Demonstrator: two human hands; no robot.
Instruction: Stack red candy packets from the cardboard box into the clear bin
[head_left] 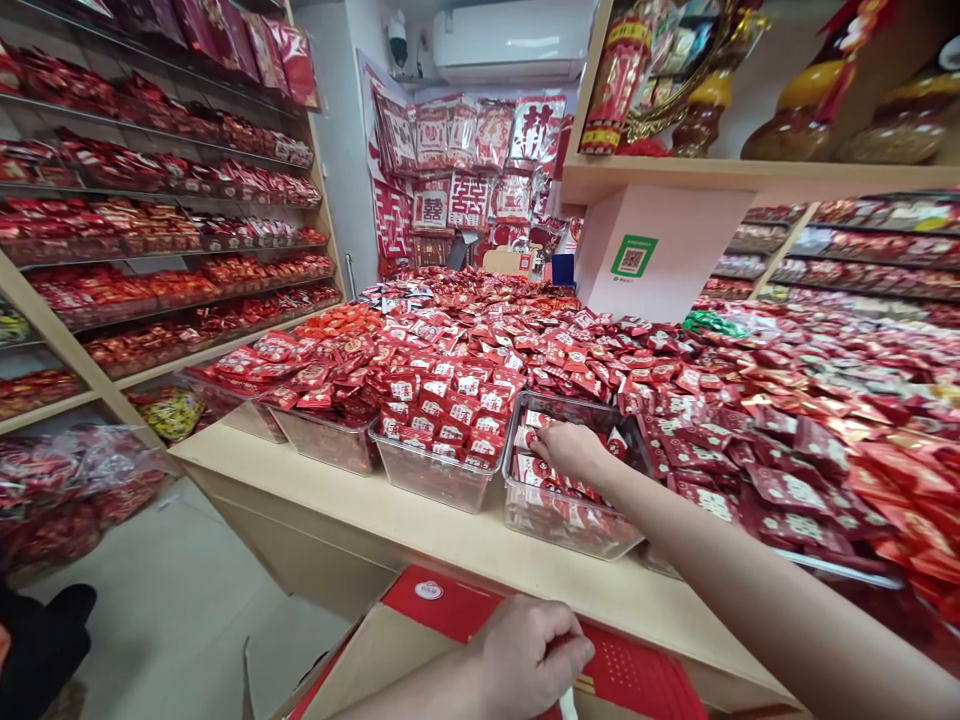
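My right hand (576, 452) reaches into a clear plastic bin (574, 530) at the counter's front edge. Its fingers are pinched at a small red-and-white packet (529, 420), among similar packets lying lower in this bin than in the ones beside it. Below the counter, my left hand (531, 655) is closed in a loose fist above an open cardboard box (397, 650) with red flaps. A bit of something white (568, 704) shows under its fingers; what it is I cannot make out.
Left of that bin, another clear bin (442, 480) is heaped with red packets. Dark red packets (787, 480) pile up to the right. A white pillar (660, 250) and an overhead shelf (750, 180) stand behind. Stocked shelves (165, 240) line the left wall.
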